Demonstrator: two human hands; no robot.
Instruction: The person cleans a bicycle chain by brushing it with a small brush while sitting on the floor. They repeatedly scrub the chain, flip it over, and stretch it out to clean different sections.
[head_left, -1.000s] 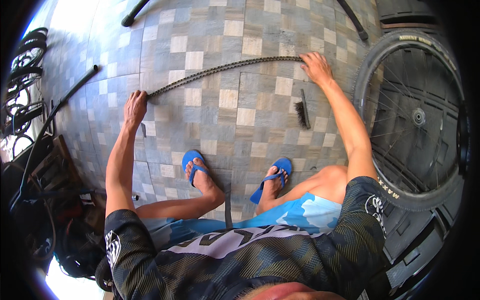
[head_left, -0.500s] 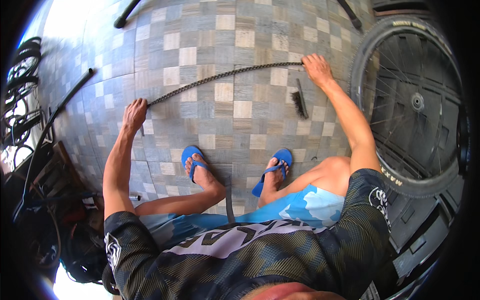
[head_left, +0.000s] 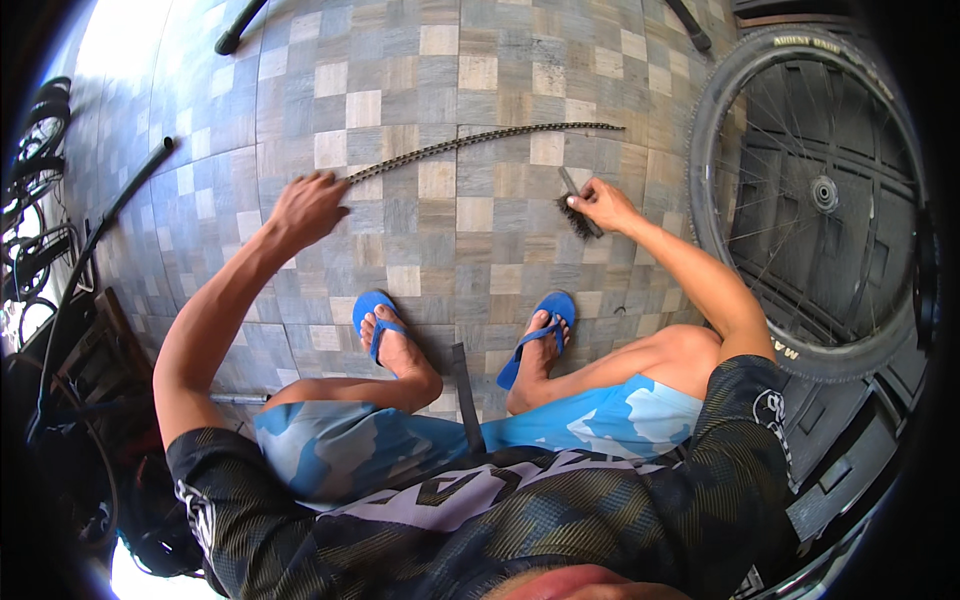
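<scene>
The fingers [head_left: 590,190] of the right hand [head_left: 608,208] are closed on a brush [head_left: 578,221]; whether the chain [head_left: 480,137] on the floor [head_left: 425,235] is gripped by the left hand [head_left: 307,208] cannot be told. Brush pick-up seems in hand; a firm grip is called for.

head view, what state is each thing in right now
Chain: laid out in a shallow curve, its left end at the left hand
Left hand: palm down, fingers at the chain's end; cannot tell whether they grip it
Right hand: thumb and fingers closed on the brush
Brush: held; cannot tell whether it is lifted
Wheel: tyre fitted
Blue sandals: being worn
</scene>
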